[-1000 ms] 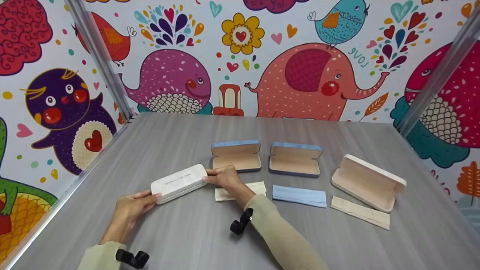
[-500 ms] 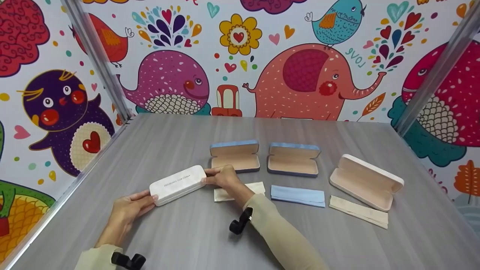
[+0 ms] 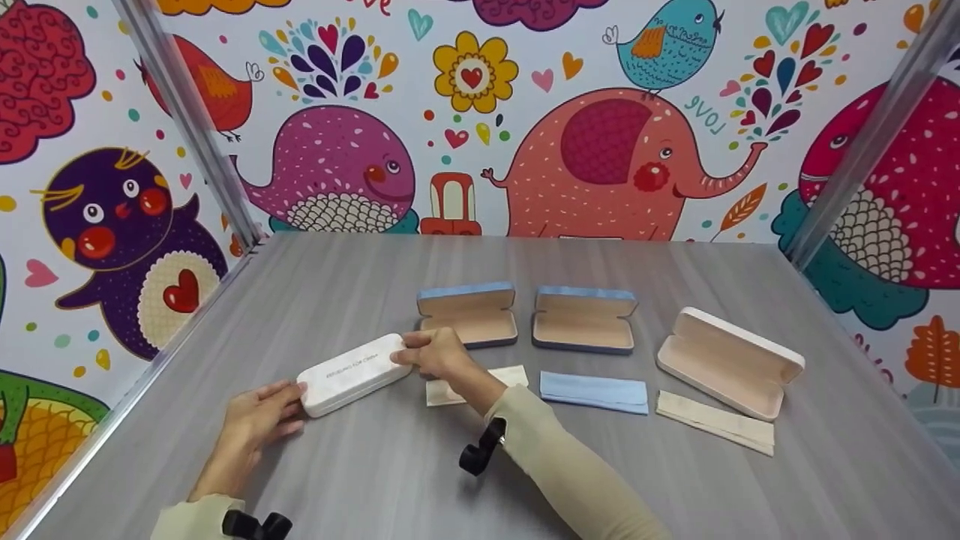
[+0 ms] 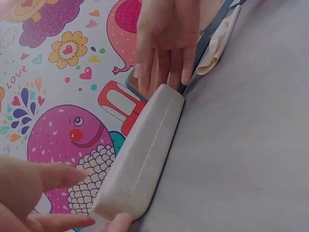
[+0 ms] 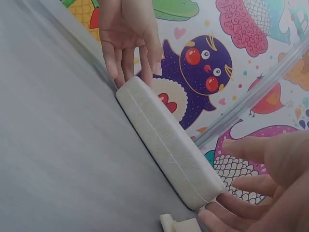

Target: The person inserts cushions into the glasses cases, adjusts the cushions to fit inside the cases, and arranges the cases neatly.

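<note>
A closed white glasses case [image 3: 352, 375] with dark lettering on its lid lies slantwise on the table, resting on it in both wrist views. My left hand [image 3: 259, 420] is at the case's near left end, its fingers fairly straight and fingertips close against that end; the thumb stands off it in the left wrist view. At the opposite end is my right hand [image 3: 439, 356], with loosely extended fingers touching the case's end [image 5: 205, 193] and the thumb raised away from it. Behind my right wrist, a cream cloth [image 3: 510, 376] is partly covered.
Two blue glasses cases stand open behind, one left [image 3: 480, 326] and one in the middle [image 3: 583, 330]. An open white case [image 3: 724, 367] sits to the right. A folded blue cloth [image 3: 592, 392] and a cream cloth [image 3: 716, 422] lie in front of them. Printed panels border the table [image 3: 360, 480].
The closed white case has come down slightly to rest on the table. Both thumbs have loosened from its ends, while the hands stay close beside it. The head view has shifted slightly.
</note>
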Demonstrator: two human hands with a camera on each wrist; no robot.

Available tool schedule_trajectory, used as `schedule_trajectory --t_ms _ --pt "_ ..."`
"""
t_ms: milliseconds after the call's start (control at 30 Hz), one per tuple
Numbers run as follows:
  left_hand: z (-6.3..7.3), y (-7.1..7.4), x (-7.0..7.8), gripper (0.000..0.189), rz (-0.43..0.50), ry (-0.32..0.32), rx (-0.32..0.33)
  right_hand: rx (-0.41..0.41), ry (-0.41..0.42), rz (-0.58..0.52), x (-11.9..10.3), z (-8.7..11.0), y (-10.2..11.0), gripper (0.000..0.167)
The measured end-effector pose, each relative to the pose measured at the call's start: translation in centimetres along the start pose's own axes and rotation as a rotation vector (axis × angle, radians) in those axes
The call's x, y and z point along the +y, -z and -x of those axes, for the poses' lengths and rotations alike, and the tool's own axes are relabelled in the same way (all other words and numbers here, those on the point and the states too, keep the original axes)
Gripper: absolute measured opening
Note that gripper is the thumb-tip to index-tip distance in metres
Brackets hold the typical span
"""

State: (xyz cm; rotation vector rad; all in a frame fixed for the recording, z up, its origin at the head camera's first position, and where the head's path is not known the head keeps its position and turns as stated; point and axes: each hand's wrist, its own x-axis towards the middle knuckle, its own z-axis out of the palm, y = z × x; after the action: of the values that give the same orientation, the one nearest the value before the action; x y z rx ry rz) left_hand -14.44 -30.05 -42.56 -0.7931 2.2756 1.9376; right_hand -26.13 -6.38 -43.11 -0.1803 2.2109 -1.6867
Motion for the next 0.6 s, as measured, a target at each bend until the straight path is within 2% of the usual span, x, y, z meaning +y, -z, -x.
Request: schedule_trajectory --t_ms 233,433,600 --pt "0.9 -0.7 1.0 0.062 -0.105 -0.038 0.086 -0.011 0.055 0.060 -0.3 0.8 1.2 0.036" --pt "1.4 -1.9 1.6 0.045 -0.110 -0.129 0.134 -0.032 0.086 0.039 -0.7 1.6 2.7 0.036" --pt "1.7 -3.2 1.6 0.035 -0.113 -0.173 0.122 -0.045 0.129 0.037 -0.7 2.4 3.8 0.037"
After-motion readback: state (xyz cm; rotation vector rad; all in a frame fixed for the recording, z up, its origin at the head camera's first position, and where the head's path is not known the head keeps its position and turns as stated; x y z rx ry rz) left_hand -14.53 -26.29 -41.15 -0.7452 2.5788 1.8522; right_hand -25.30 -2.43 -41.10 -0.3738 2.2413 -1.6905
